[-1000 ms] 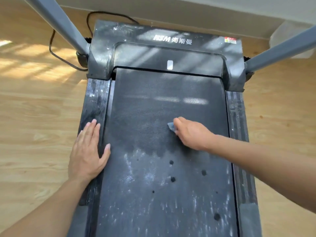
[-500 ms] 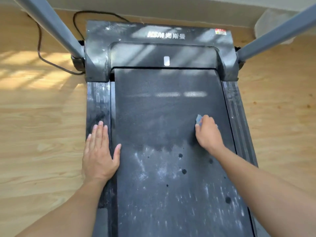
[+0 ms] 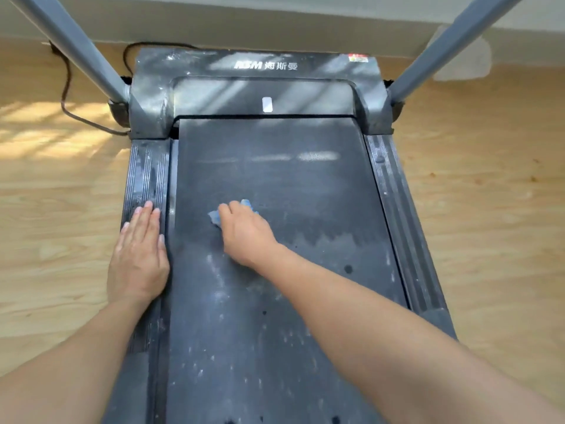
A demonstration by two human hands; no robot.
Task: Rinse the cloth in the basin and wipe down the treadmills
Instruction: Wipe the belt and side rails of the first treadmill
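We count one treadmill [image 3: 275,179] and one cloth [image 3: 214,218]; the right hand [image 3: 244,234] holds it mid-belt, grip curled round it. The left hand [image 3: 139,255] lies flat, grip wide, on the left side rail [image 3: 146,172]. Two uprights [image 3: 82,50] and one cable [image 3: 65,87] flank the front edge.

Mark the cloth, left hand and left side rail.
cloth [image 3: 214,218]: head view, blue corner at its left end.
left hand [image 3: 139,255]: head view, back of the hand.
left side rail [image 3: 146,172]: head view, bare ribbed top surface.
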